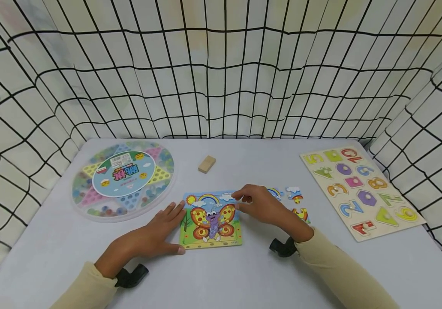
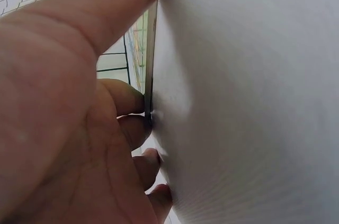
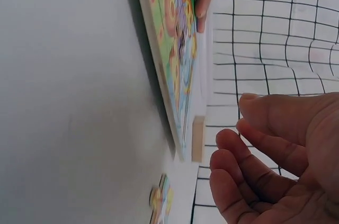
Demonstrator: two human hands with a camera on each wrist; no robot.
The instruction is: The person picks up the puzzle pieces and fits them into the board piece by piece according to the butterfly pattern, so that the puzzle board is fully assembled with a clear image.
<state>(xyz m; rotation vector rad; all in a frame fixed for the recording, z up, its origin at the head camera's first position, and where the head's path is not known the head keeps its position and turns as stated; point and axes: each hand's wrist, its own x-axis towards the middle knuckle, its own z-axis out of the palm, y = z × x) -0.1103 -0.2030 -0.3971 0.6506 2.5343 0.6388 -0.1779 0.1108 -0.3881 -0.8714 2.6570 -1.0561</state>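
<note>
Head view shows the butterfly puzzle (image 1: 212, 223) flat on the white table (image 1: 221, 279), between the person's hands. Left hand (image 1: 153, 236) grasps nothing: its fingers stretch forward by the puzzle's left edge, the thumb pointing sideways to the near left corner. Right hand (image 1: 259, 205) reaches in from the right, forearm slanting inward, fingers loosely bent at the far right corner; the right wrist view shows nothing pinched between thumb and fingers. Loose pieces (image 1: 294, 195) lie just beyond that wrist, and a wooden block (image 1: 207, 164) farther off behind the puzzle.
</note>
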